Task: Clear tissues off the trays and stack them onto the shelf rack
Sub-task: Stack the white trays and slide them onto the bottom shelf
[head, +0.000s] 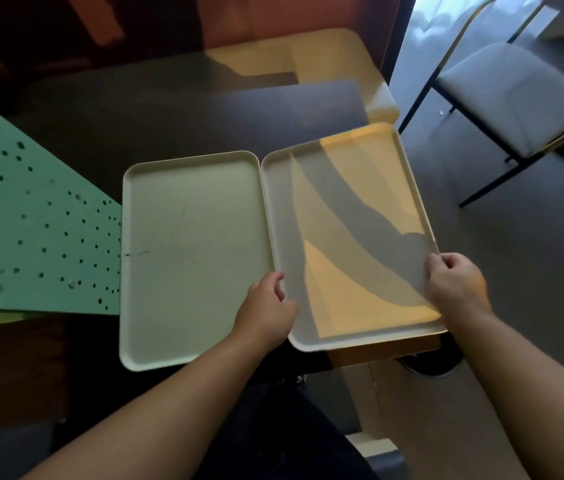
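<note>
- Biggest thing here is the dark table (pixel 155 109). Its far half is mostly bare, so there's open room beyond both trays.
- A green perforated panel (pixel 31 216) covers the left side of the table, and its right edge runs right up against the left tray's long side. No slack that way.
- Left tray (pixel 193 258) lies flat at the near edge, cream coloured, nothing on it that I can see.
- Right tray (pixel 353 237) sits just beside it, long rims touching at the far corners. Its near right corner hangs past the table edge, with open floor out to the right.
- A grey chair (pixel 512 95) stands far right, well apart from the trays.
- Another cream tray-like piece (pixel 339 60) sits at the far right end of the table, partly under a dark mat (pixel 308 105).
- Left hand (pixel 268 308) is clamped on the right tray's near left rim, fingers curled over the edge where the two trays meet.
- Right hand (pixel 455 282) grasps the same tray's right rim near its near corner, so the tray spans between both hands.
</note>
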`<control>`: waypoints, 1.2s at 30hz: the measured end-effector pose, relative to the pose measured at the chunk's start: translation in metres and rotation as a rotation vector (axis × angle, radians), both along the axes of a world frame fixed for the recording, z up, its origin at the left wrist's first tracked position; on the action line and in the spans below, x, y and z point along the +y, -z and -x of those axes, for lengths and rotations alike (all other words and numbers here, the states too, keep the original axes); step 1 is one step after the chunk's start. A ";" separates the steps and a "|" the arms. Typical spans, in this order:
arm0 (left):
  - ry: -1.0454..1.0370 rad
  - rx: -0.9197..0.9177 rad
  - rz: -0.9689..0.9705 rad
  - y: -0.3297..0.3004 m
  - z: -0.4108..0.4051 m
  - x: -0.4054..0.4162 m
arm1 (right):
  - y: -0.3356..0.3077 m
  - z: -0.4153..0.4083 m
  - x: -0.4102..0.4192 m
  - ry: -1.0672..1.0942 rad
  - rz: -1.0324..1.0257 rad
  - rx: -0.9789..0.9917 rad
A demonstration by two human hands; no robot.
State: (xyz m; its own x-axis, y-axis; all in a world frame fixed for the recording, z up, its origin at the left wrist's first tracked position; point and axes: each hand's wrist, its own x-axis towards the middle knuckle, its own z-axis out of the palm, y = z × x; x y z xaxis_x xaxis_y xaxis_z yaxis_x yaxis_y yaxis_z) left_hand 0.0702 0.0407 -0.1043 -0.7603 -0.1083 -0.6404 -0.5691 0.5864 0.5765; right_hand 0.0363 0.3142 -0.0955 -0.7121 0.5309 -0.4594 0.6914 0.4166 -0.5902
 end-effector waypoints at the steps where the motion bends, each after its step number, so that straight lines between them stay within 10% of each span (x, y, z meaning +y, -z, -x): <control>1: -0.046 0.013 -0.019 -0.005 -0.002 -0.002 | -0.008 -0.001 0.001 0.006 0.020 0.026; 12: -0.447 0.463 -0.153 -0.054 -0.023 -0.053 | -0.025 0.003 -0.076 0.066 0.255 0.129; 21: -0.474 0.315 0.230 -0.022 -0.064 -0.154 | 0.011 -0.014 -0.183 -0.047 0.372 -0.020; 36: -0.550 0.241 0.200 0.023 -0.083 -0.190 | 0.025 -0.013 -0.210 -0.316 0.088 -0.142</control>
State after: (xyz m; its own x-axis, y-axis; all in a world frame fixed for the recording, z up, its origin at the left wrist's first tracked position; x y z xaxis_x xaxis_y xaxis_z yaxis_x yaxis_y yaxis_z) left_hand 0.1534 -0.1494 -0.1273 -0.6795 -0.6245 -0.3851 -0.6859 0.3546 0.6355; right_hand 0.0496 0.1041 -0.1202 -0.7604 0.2487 -0.6000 0.6146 0.5744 -0.5407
